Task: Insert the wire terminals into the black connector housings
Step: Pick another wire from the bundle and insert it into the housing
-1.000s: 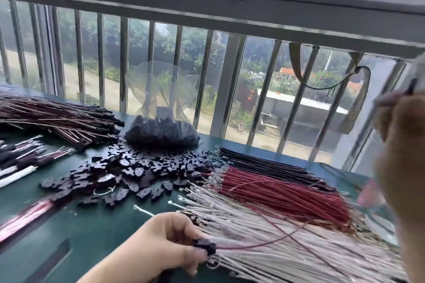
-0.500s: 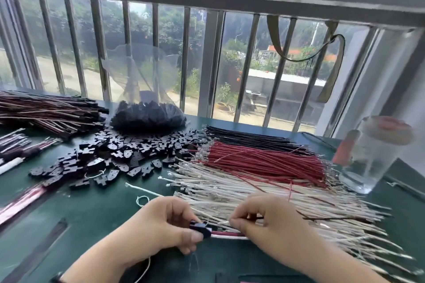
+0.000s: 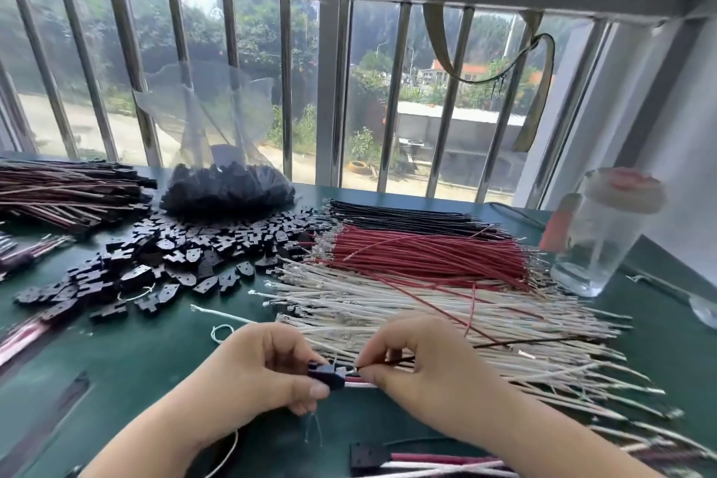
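Housing [image 3: 328, 374] pinched in left hand [image 3: 256, 373], black wire [image 3: 388, 362] pinched in right hand [image 3: 426, 373].

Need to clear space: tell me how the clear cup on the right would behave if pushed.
The clear cup is tall, narrow and looks nearly empty, so probably light and apt to tip. On the green table it may slide first. It looks like plastic, likely not fragile.

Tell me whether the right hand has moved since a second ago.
Yes. The right hand came down from the raised right edge, near the window bars, to the black connector housing, where it pinches a wire.
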A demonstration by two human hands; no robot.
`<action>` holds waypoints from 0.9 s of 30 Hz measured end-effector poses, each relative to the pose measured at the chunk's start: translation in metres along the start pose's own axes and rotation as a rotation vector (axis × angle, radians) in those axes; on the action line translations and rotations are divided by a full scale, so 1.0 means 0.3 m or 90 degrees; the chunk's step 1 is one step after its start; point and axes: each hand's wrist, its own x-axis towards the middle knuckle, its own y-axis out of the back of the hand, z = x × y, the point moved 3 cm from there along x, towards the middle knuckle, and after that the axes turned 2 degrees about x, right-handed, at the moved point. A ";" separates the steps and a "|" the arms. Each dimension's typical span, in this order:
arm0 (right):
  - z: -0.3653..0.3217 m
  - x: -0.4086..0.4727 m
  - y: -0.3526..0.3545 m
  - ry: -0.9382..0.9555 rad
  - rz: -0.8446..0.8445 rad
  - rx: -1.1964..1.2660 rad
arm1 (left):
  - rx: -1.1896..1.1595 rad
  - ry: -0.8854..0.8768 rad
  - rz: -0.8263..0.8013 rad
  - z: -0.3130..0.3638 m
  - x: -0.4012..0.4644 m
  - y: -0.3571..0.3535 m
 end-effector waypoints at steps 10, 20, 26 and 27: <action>-0.001 0.005 0.012 -0.031 -0.043 -0.010 | 0.042 0.006 0.057 0.015 0.000 -0.001; -0.010 -0.005 -0.005 -0.006 0.018 -0.055 | 0.027 0.014 0.059 0.038 -0.014 -0.024; -0.034 -0.021 -0.012 0.074 0.041 -0.063 | -0.020 -0.006 0.072 0.057 -0.016 -0.027; -0.040 -0.020 -0.005 0.091 0.014 -0.064 | -0.030 -0.005 0.062 0.058 -0.017 -0.027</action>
